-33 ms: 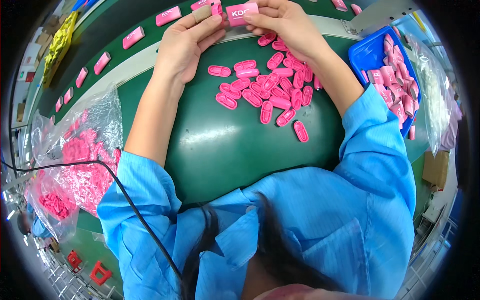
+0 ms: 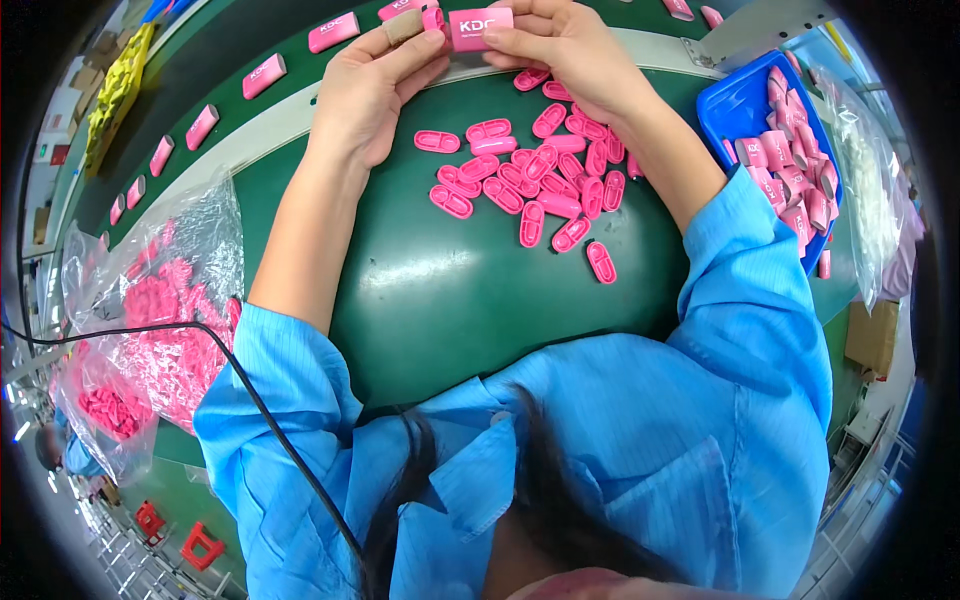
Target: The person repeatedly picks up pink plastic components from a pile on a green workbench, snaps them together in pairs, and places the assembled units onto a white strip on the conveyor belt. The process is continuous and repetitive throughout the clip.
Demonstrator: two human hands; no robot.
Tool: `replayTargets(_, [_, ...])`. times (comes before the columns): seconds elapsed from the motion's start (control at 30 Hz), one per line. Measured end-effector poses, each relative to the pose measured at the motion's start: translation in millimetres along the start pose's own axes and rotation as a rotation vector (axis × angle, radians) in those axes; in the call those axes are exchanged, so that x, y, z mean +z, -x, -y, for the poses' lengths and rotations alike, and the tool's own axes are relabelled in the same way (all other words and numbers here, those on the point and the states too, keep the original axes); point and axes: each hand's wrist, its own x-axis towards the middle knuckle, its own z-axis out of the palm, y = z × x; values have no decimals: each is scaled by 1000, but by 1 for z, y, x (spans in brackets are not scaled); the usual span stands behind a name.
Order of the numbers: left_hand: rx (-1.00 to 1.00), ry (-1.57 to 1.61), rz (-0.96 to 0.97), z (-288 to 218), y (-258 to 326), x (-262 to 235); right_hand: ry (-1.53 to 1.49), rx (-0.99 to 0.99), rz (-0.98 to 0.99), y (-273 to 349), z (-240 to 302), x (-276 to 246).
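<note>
At the far edge of the table, both my hands are raised close together. My right hand (image 2: 560,50) grips a flat pink tube-like shell (image 2: 478,28) with white lettering on its face. Between thumb and fingertips, my left hand (image 2: 372,85) pinches a small pink oval end cap (image 2: 433,18) beside the shell's left end. Whether cap and shell touch is hard to tell. A tan wrap (image 2: 404,27) covers one left finger. Below the hands lies a loose pile of pink oval end caps (image 2: 532,226), some hollow side up.
A conveyor belt with spaced pink shells (image 2: 264,76) runs past the far side. A blue bin (image 2: 720,110) of pink shells stands at the right. Clear plastic bags (image 2: 215,215) of pink parts lie at the left. A black cable (image 2: 270,415) crosses my left sleeve.
The shell in my right hand has shifted very slightly left, toward the end cap. The shells on the belt have also slid slightly left.
</note>
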Motion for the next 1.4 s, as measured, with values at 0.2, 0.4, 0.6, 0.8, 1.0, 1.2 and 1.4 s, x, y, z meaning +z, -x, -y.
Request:
replayTargets(0.2, [102,-174,-15,8,0,4,-94,-22,43,0,-5,0])
replayTargets(0.4, [166,-290,66,-4,5,8,-85,-75,66,4,-1,-4])
replayTargets(0.6, [405,-694,-1,1,10,11,64,-119,7,5,1,1])
replayTargets(0.8, [580,-1219,-111,-5,32,33,198,-184,-37,9,8,9])
replayTargets(1.0, [804,-1408,-153,7,8,11,359,-207,-53,-25,5,1])
replayTargets(1.2, [367,-1340,288,-37,36,-1,560,-317,-183,-81,-8,-19])
replayTargets(1.4, [292,-1482,332,-32,56,8,1250,-350,-538,-93,-5,-39])
